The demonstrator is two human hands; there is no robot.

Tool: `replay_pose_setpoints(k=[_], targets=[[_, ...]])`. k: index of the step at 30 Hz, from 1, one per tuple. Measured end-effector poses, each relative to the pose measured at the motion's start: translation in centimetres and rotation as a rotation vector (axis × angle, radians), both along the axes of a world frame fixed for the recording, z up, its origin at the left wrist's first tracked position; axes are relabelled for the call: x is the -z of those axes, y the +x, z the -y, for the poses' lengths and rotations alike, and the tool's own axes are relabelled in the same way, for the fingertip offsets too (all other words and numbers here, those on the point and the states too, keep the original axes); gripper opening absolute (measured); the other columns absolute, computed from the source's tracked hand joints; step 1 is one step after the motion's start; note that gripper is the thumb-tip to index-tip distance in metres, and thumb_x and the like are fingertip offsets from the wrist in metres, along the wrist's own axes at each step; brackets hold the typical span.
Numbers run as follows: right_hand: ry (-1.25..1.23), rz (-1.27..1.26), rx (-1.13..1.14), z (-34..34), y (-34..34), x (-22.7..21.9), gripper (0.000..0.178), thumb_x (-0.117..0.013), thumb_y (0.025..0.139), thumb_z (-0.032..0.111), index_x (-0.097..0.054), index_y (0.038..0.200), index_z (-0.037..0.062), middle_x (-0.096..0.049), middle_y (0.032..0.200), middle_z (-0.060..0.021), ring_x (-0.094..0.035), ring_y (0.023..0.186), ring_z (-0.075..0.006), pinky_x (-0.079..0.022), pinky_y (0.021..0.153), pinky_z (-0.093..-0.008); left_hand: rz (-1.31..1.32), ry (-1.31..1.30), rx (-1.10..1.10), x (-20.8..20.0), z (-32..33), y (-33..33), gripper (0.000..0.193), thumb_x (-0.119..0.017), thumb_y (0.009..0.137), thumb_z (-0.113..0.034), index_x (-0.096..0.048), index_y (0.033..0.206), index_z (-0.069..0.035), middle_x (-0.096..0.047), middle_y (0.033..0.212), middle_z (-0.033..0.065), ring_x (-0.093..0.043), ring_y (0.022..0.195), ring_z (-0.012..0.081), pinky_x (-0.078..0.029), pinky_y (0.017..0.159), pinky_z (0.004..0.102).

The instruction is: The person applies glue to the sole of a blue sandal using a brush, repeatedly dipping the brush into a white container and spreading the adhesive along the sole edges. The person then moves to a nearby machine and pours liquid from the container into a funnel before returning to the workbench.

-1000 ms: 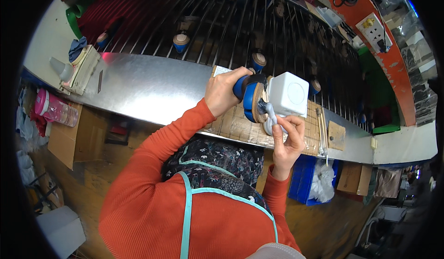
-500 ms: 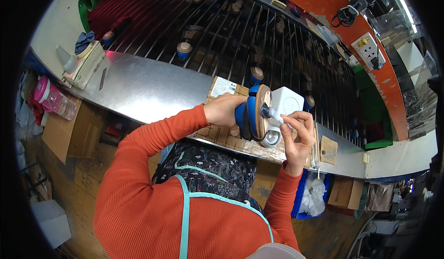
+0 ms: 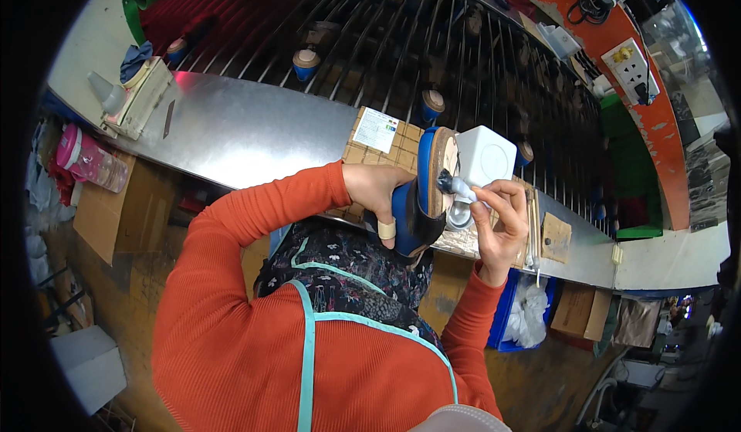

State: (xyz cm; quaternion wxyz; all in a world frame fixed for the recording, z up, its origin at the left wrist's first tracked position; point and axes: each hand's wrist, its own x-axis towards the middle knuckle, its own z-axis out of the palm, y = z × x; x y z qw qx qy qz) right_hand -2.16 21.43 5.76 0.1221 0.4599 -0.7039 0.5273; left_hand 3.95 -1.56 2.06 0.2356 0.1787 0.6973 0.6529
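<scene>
And here's the left hand (image 3: 380, 190), wrapped around a blue-and-black shoe (image 3: 425, 171), holding it up by the front edge of the desk (image 3: 255, 127), tan sole turned rightward! Over on the right hand (image 3: 502, 216), fingertips pinch a small brush (image 3: 461, 189) by its pale handle, dark bristles right against that sole! Just beyond stands a white container (image 3: 488, 154), brown checked mat (image 3: 407, 140) nearby.

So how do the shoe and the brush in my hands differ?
The shoe is blue and black with a tan sole; the brush is pale with a dark tip. The shoe is much bulkier than the slim brush. Your left hand grips the shoe; your right hand pinches the brush. Both are held up.
</scene>
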Motion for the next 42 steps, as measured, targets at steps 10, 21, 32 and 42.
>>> replay_pose_setpoints(k=[10,21,32,42], targets=[[-0.009,0.024,0.008,-1.1,-0.4,1.5,0.020,-0.072,0.077,-0.005,-0.072,0.097,-0.0007,-0.055,0.097,-0.0092,-0.060,0.079,-0.0149,-0.048,0.062,-0.0228,0.277,0.064,0.150,0.9,-1.1,-0.3,0.071,-0.087,0.055,0.006,-0.059,0.120,0.003,-0.067,0.113,0.0158,-0.064,0.104,0.0229,-0.053,0.090,0.0337],[0.087,-0.088,-0.005,-2.7,-1.8,0.7,0.020,-0.073,0.077,-0.003,-0.073,0.096,-0.0001,-0.056,0.096,-0.0083,-0.057,0.076,-0.0142,-0.047,0.062,-0.0231,0.420,0.157,0.248,1.9,-1.9,-0.5,0.073,-0.088,0.055,0.006,-0.058,0.121,0.002,-0.065,0.115,0.0156,-0.062,0.107,0.0230,-0.051,0.092,0.0340],[0.117,0.086,-0.020,-1.7,-2.1,0.9,0.017,-0.071,0.079,-0.002,-0.073,0.096,-0.0002,-0.056,0.096,-0.0082,-0.058,0.076,-0.0126,-0.047,0.060,-0.0226,0.404,0.199,0.253,3.3,-2.2,-0.2,0.076,-0.089,0.055,0.002,-0.056,0.124,0.000,-0.064,0.116,0.0140,-0.061,0.109,0.0231,-0.050,0.094,0.0344],[0.179,0.200,-0.176,-3.7,-1.9,1.2,0.017,-0.072,0.077,-0.001,-0.074,0.093,0.0014,-0.057,0.095,-0.0076,-0.059,0.076,-0.0128,-0.048,0.063,-0.0241,0.432,0.133,0.308,4.9,-2.0,-0.4,0.075,-0.091,0.052,-0.003,-0.059,0.120,0.003,-0.066,0.115,0.0152,-0.062,0.106,0.0233,-0.049,0.094,0.0343]])
